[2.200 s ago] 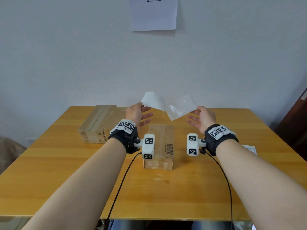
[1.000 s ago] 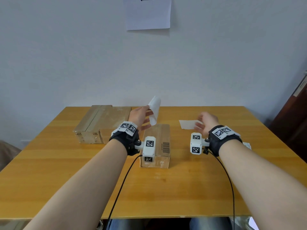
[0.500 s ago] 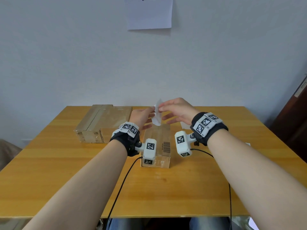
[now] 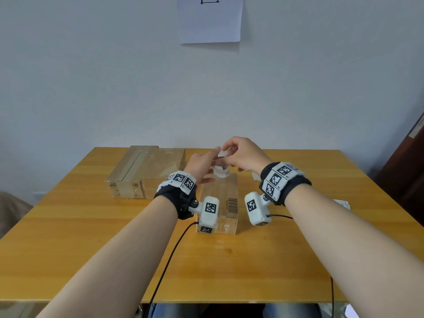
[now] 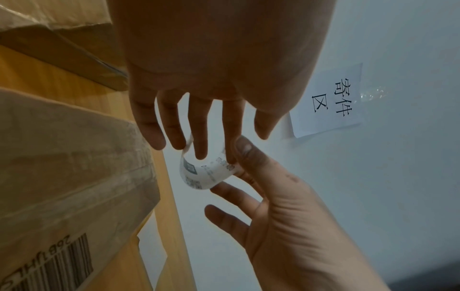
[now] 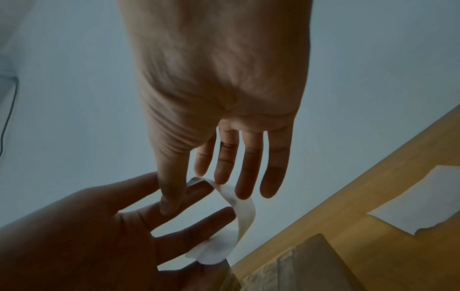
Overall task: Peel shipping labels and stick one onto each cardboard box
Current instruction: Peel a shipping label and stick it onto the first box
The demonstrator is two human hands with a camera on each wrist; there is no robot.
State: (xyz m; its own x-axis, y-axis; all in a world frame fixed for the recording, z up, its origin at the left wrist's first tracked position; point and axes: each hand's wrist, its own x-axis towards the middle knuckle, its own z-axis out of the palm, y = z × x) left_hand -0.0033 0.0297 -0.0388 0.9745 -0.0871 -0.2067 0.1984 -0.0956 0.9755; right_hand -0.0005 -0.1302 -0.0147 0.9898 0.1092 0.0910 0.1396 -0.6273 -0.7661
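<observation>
A white shipping label (image 4: 221, 172) curls into a loop between my two hands above the far end of the small cardboard box (image 4: 221, 196). My left hand (image 4: 202, 166) has straight fingers, and the label (image 5: 199, 175) clings across their tips, its thumb apart. My right hand (image 4: 241, 154) pinches the label's upper end between thumb and index finger; its other fingers are spread. In the right wrist view the label (image 6: 242, 214) hangs as a bent strip. A larger cardboard box (image 4: 146, 171) lies at the back left.
A peeled white backing sheet (image 4: 255, 176) lies on the wooden table (image 4: 229, 260) right of the small box. Another label sheet (image 4: 341, 204) sits at the table's right edge. A paper notice (image 4: 210, 19) hangs on the wall. Wrist camera cables trail toward me.
My right hand laid the backing sheet on the table, then came back left and took hold of the label's top end. The label has curled into a loop and dropped closer to the small box.
</observation>
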